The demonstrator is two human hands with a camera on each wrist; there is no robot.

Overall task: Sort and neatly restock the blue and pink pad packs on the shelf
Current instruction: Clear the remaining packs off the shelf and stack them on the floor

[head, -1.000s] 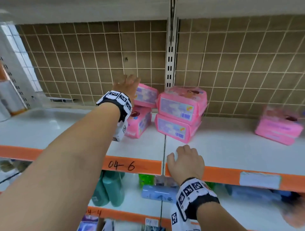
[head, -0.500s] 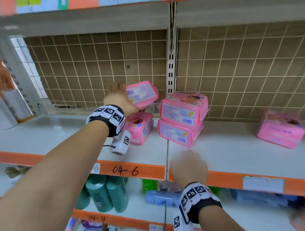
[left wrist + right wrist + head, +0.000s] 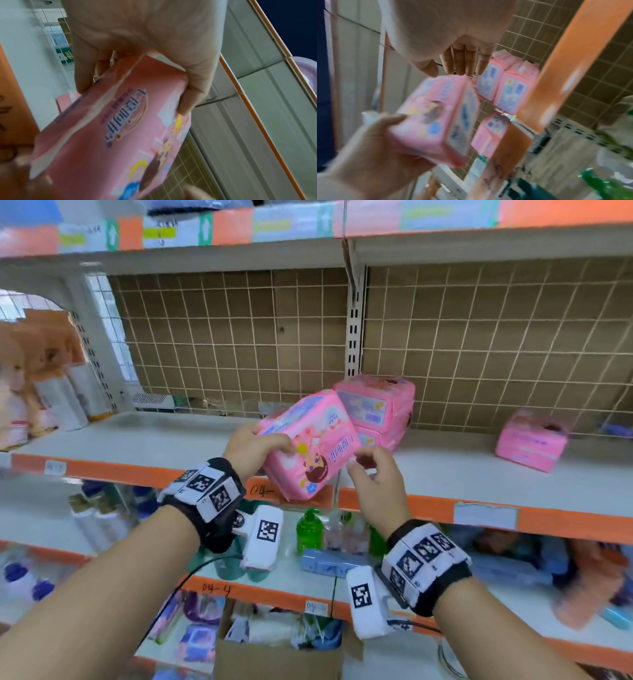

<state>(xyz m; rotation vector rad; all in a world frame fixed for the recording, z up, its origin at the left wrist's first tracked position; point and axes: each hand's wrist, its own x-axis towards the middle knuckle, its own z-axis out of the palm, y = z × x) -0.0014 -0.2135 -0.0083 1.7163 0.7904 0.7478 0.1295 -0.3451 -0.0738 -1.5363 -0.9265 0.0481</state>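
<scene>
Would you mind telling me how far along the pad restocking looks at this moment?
Early to midway. Done: two pink packs sit stacked against the grid back. In hand: the left hand grips a tilted pink pack in front of the shelf edge, with the right hand open beside it. Left: placing that one, gathering the stray pack far right. Blue packs are not clearly visible.

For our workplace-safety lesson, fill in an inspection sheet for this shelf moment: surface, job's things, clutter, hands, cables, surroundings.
Surface: white shelf with orange edge, mesh back.
Job's things: held pink pack, tilted, off the shelf; two-pack stack behind it; lone pink pack to the right; blue packs: nothing seen.
Clutter: nothing seen on this shelf.
Hands: left hand holds the held pink pack; right hand at its other end, grip unclear.
Cables: black cable from the left wrist.
Surroundings: green bottle on the shelf below.
</scene>
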